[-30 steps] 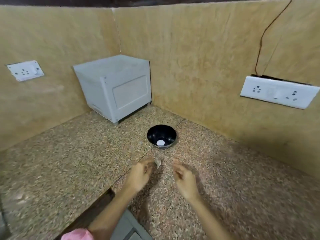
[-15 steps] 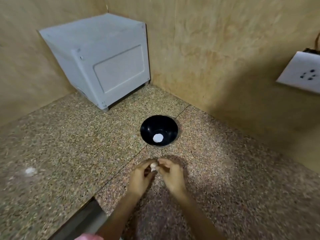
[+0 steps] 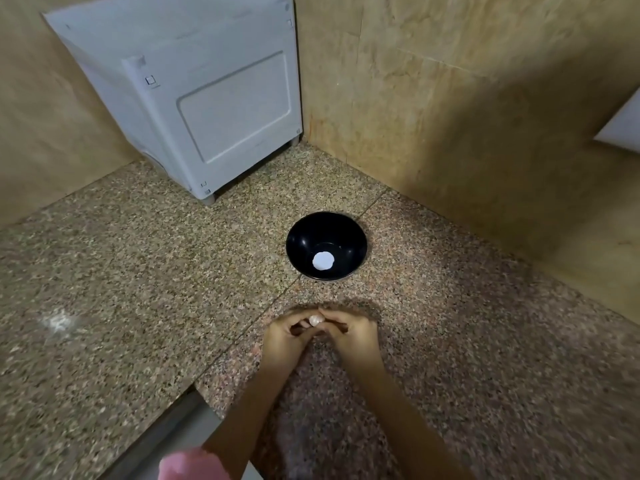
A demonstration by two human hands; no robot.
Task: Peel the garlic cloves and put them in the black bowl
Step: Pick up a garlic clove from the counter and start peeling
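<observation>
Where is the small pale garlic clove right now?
Head view, lower centre: garlic clove pinched between left hand and right hand, nearer the person than the round black bowl.

Dim, warm light comes from above. A blown-out white patch sits in the black bowl (image 3: 301, 237), and fainter glare smears the worktop (image 3: 138, 289) at 9 o'clock. The left hand (image 3: 282, 341) and right hand (image 3: 353, 341) throw a soft shadow towards 12 o'clock. The wall (image 3: 519, 150) darkens at 3 o'clock. The edges bow and blur, the pink sleeve (image 3: 190, 465) most.

Two hands (image 3: 282, 341) (image 3: 353, 337), one garlic clove (image 3: 316, 320), one black bowl (image 3: 302, 237) (one grey box (image 3: 207, 98)).
</observation>
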